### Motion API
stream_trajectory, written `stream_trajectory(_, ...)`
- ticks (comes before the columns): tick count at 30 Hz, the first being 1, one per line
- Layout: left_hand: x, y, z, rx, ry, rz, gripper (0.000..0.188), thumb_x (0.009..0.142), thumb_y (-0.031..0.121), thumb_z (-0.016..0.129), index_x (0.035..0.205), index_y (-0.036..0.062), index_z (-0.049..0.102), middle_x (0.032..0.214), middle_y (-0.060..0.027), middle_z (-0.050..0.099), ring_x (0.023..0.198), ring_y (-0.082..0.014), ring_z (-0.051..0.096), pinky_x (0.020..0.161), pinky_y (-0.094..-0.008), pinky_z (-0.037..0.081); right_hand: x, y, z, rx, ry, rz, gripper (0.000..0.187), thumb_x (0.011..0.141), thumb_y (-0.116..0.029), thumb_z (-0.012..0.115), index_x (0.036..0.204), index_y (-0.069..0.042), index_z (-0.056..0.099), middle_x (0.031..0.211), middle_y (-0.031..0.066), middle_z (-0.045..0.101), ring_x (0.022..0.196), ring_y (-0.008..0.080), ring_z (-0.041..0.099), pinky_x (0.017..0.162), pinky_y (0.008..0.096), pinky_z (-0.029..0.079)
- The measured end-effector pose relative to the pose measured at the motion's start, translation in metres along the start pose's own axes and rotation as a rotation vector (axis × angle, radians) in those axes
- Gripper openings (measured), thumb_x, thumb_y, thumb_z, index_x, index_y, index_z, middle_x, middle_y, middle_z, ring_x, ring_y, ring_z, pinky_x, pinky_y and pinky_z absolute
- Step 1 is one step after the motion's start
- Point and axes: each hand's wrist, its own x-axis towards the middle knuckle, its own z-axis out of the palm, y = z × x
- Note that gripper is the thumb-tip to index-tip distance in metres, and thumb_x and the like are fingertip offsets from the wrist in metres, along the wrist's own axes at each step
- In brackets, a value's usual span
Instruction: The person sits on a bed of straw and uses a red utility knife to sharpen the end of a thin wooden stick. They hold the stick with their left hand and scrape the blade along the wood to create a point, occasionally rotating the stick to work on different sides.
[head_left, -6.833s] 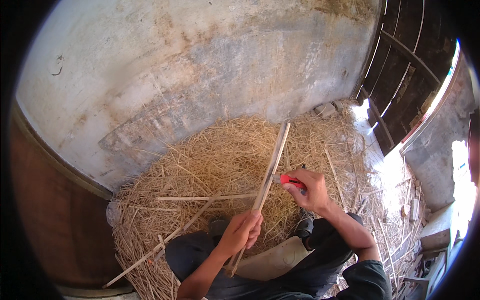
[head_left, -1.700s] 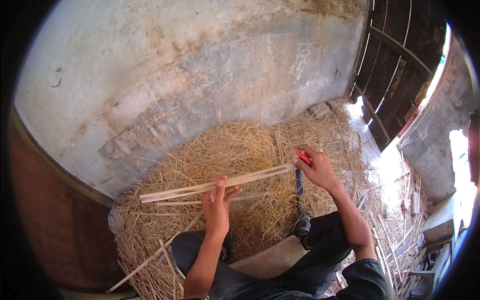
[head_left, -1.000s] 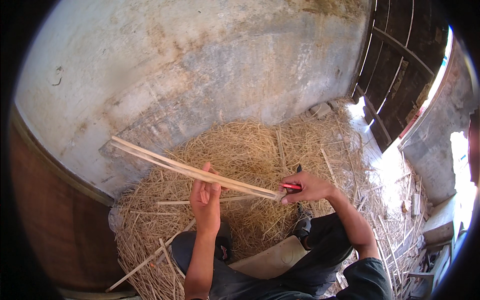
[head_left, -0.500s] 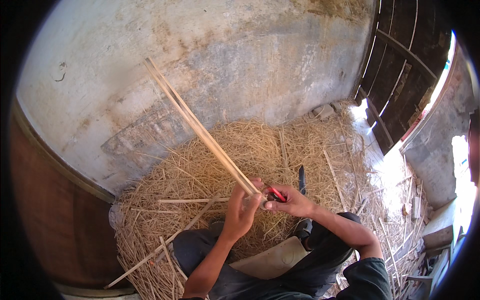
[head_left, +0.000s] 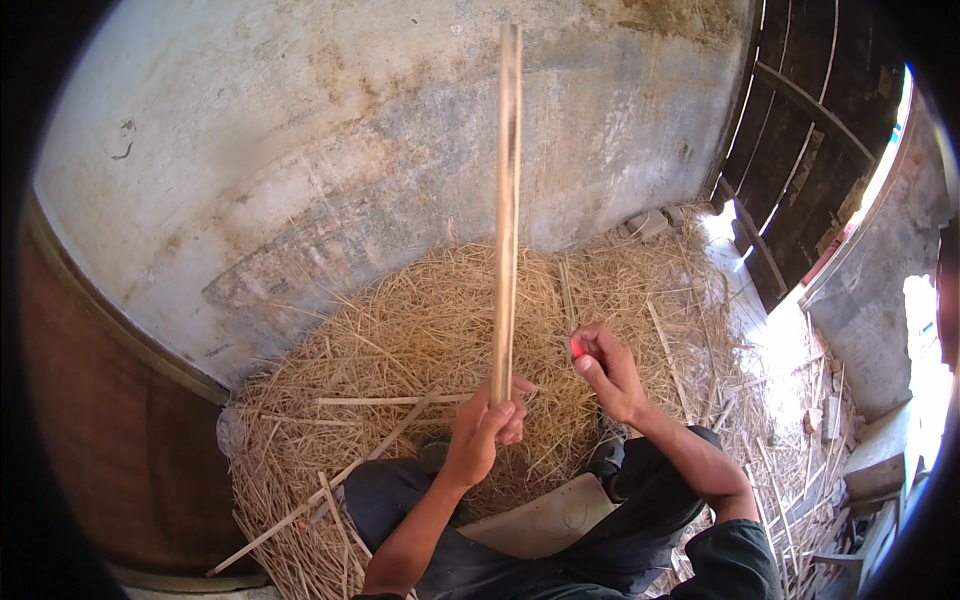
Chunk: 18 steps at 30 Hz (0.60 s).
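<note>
My left hand (head_left: pixel 472 445) is closed around the lower end of a split bamboo strip (head_left: pixel 507 220), which looks like two lengths side by side. It stands nearly upright, its far end in front of the wall and a little blurred. To the right, apart from the strip, my right hand (head_left: pixel 612 380) is curled with thumb and fingers round a small red object (head_left: pixel 577 347). Most of that object is hidden by the fingers, so its kind does not show.
Straw-like shavings (head_left: pixel 420 330) cover the floor ahead, with loose strips (head_left: pixel 300 508) lying across them at left. Between my legs is a pale flat piece (head_left: pixel 545 518). A stained wall (head_left: pixel 350 150) rises ahead. Dark wooden boards (head_left: pixel 800 130) stand at right, a brown panel (head_left: pixel 120 420) at left.
The bamboo strip has swung from leaning left to nearly upright. My right hand, with the red object, has moved away from the strip's lower end, up and to the right.
</note>
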Motion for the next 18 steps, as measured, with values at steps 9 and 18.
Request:
stream_trajectory(9, 0.002, -0.009, 0.001, -0.219, -0.205, -0.248, 0.045, 0.106, 0.028, 0.046, 0.137, -0.0028, 0.055, 0.083, -0.0006, 0.050, 0.064, -0.0090, 0.043, 0.061, -0.0285, 0.043, -0.003, -0.029, 0.008, 0.095, -0.085, 0.022, 0.040, 0.101, -0.024, 0.075, 0.134, -0.003, 0.066, 0.083, -0.0010, 0.056, 0.076, 0.0079, 0.049, 0.071, 0.0289, 0.044)
stream_trajectory(18, 0.004, -0.008, 0.007, -0.024, -0.215, -0.362, 0.035, 0.108, 0.024, 0.058, 0.137, 0.0047, 0.054, 0.087, 0.0001, 0.053, 0.063, -0.0079, 0.046, 0.053, -0.0256, 0.039, -0.003, -0.032, 0.012, 0.177, 0.013, 0.153, 0.029, 0.098, -0.018, 0.081, 0.118, 0.000, 0.071, 0.078, -0.0085, 0.053, 0.071, 0.0032, 0.045, 0.063, 0.0248, 0.039)
